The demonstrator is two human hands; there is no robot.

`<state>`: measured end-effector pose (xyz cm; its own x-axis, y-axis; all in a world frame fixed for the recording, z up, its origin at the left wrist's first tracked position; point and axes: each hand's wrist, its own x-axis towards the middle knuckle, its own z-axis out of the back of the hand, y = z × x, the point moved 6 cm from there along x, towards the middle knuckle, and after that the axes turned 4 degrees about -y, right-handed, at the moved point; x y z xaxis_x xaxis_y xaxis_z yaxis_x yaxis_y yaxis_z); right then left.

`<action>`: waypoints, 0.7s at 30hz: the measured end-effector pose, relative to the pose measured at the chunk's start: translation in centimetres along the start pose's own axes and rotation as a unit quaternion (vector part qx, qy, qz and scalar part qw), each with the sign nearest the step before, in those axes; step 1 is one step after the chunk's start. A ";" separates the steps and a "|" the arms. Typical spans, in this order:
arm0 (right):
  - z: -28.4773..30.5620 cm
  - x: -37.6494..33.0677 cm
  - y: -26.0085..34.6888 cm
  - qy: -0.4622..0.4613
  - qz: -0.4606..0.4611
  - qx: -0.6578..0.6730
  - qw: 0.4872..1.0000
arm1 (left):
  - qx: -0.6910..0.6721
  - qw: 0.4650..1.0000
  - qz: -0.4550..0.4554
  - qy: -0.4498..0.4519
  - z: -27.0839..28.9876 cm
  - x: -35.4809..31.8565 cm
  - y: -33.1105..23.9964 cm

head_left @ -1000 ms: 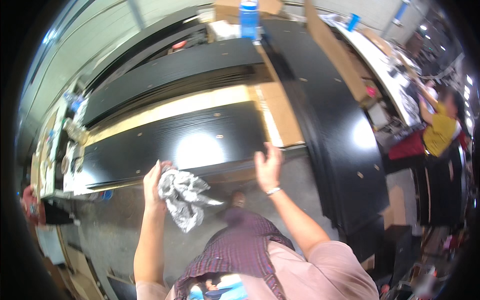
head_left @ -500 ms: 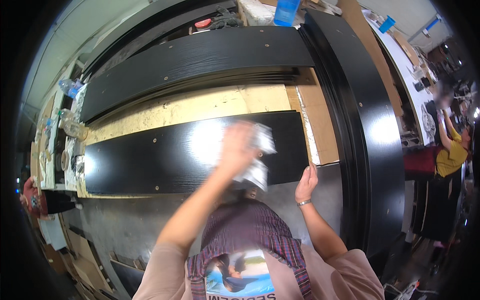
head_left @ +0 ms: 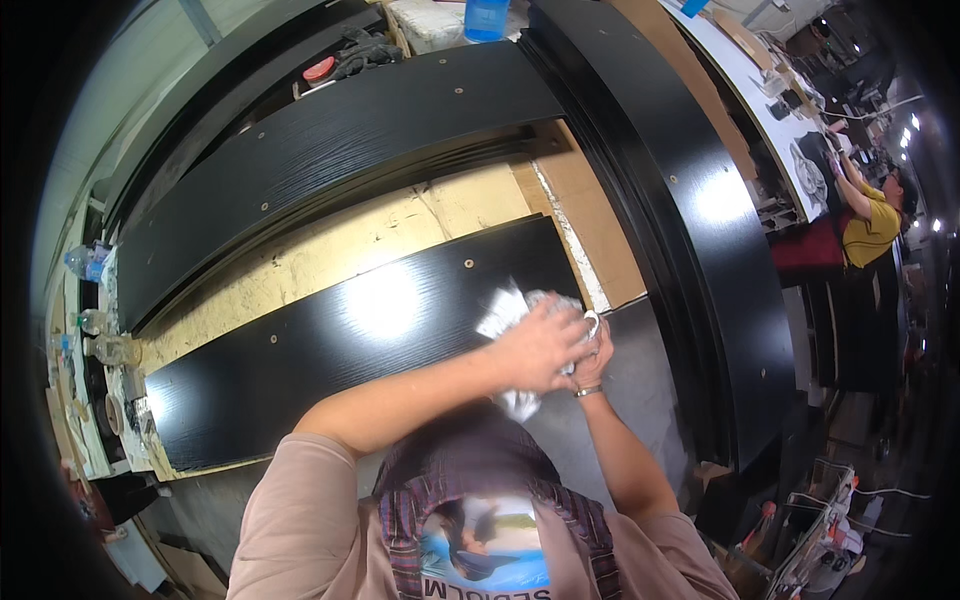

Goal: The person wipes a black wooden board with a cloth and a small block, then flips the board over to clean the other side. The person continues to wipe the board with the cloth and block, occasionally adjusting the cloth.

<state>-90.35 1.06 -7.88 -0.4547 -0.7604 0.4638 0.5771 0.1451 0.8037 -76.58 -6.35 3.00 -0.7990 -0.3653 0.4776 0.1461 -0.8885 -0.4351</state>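
Observation:
A black wood-grain panel [head_left: 330, 350] with small round fittings lies in front of me, slanting up to the right. My left hand [head_left: 545, 345] reaches across to the panel's right end, its fingers curled over a crumpled white cloth [head_left: 505, 312]. Beside it, my right hand [head_left: 595, 358], with a band at the wrist, meets the left one at the panel's end. Its fingers are bent against the edge of the cloth, partly hidden behind the left hand.
Another stack of black panels [head_left: 350, 140] lies beyond, on a pale yellow board [head_left: 350, 230]. More black panels [head_left: 670, 200] stand along the right. Plastic bottles [head_left: 112, 348] sit at the left, a blue container [head_left: 486, 20] at the back. A person in yellow [head_left: 870, 230] works at far right.
My left hand has moved right with the cloth, from the panel's middle to its right end, meeting my right hand. The view has turned, so the panel now slants.

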 end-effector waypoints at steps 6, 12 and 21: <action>0.0 0.4 0.9 -0.049 -0.095 -0.023 0.994 | 0.141 0.951 0.271 -0.053 5.7 0.7 17.5; 0.1 -0.6 -1.3 -0.024 -0.034 -0.074 0.996 | -0.028 0.998 0.033 -0.045 0.2 2.2 2.7; 0.1 0.9 0.1 -0.032 -0.078 -0.015 0.996 | 0.095 0.970 0.224 -0.024 4.3 3.4 9.4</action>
<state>-90.79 0.46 -7.37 -0.5813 -0.7307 0.3579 0.5162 0.0089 0.8564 -75.36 -17.16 3.82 -0.6038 -0.7343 0.3103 0.5801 -0.6717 -0.4607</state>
